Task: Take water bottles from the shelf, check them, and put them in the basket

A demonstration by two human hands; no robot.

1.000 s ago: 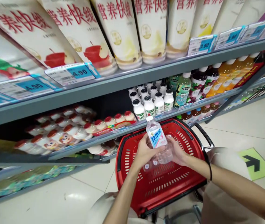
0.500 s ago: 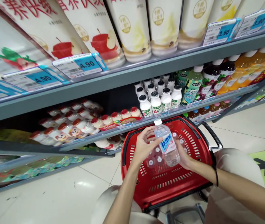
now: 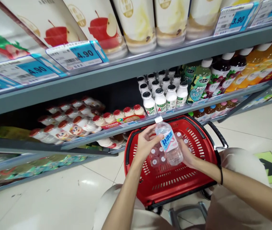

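Note:
A clear plastic bottle [image 3: 175,156] with a white cap and a blue-and-pink label is held tilted above a red shopping basket [image 3: 150,193]. My left hand [image 3: 147,142] grips its upper left side, thumb across the label. On the lower right, my right hand [image 3: 187,154] closes around the bottle, most of its fingers hidden behind it. Inside the basket, beneath the hands, stand several small bottles with pale round caps [image 3: 154,162], partly covered by the held bottle and the hands.
Just beyond the basket is a shelf with white black-capped bottles [image 3: 160,100], red-capped bottles [image 3: 108,118] and a green drink bottle [image 3: 200,81]. Large cartons stand above on a grey shelf edge [image 3: 126,68]. A black basket handle [image 3: 214,132] projects at right.
The shelves and cartons sit higher in the picture as the view dips slightly. Both hands keep hold of the bottle, which appears a little higher and further left.

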